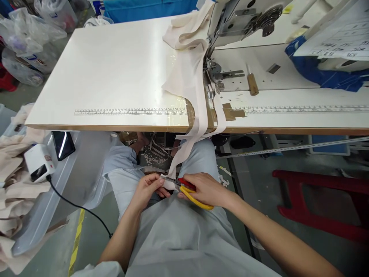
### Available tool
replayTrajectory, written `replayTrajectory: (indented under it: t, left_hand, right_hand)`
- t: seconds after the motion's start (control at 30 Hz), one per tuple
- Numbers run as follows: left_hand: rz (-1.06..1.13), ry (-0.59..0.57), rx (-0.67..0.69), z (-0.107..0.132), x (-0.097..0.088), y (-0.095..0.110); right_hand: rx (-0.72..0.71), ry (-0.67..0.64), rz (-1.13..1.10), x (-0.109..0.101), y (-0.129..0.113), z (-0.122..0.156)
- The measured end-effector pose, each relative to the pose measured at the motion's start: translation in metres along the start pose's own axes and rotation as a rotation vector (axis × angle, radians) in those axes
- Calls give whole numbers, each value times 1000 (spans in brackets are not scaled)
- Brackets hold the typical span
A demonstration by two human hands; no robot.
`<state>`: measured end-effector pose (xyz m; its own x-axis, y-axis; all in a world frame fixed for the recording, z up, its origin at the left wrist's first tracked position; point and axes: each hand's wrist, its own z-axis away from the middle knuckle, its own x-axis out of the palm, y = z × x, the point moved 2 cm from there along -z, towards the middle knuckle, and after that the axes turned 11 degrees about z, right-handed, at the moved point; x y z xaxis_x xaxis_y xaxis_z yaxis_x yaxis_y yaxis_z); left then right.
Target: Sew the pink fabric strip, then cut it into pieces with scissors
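Observation:
Over my lap, my right hand (200, 188) is wrapped round a pair of scissors (191, 192) with red and yellow handles. Their blades point left and lie across a pale pink fabric strip (180, 157). The strip's end is pinched in my left hand (151, 188), close to the blade tips. From there the strip runs up over the table edge to the sewing machine (215, 69), where more pale pink fabric (186, 73) lies in folds left of the needle area. Whether the blades are fully closed on the strip is too small to tell.
A wooden-handled awl-like tool (253, 82) lies right of the machine on the white table (115, 69). At left, a plastic bin (86, 173) stands by piled fabric pieces, a phone (63, 145) and a white power bank (39, 162) with a cable. A red stool (317, 188) is at right.

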<state>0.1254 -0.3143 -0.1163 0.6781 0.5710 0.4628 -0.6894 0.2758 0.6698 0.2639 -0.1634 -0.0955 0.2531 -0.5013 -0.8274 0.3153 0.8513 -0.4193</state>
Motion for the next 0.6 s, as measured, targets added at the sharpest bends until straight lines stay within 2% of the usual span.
replayTrajectory:
  t: [0.13, 0.23, 0.33, 0.4, 0.47, 0.5, 0.6]
  left_hand:
    - [5, 10, -7, 0, 3, 1]
    - [-24, -7, -19, -3, 11, -4]
    - [-50, -106, -56, -3, 26, -10]
    - [-137, -194, -68, 1, 36, -3]
    - [-363, -224, 27, 4, 45, 21]
    - [-511, -203, 139, 4, 51, 40]
    - [-906, -87, 642, -10, 83, 111]
  right_hand:
    - [13, 44, -128, 8, 6, 1]
    - [60, 152, -336, 14, 3, 2]
    - [58, 277, -581, 16, -7, 2]
    - [55, 347, -659, 15, -14, 3]
    - [58, 408, -680, 11, -19, 8]
    - [54, 429, -689, 9, -22, 11]
    - [45, 478, -716, 6, -28, 25]
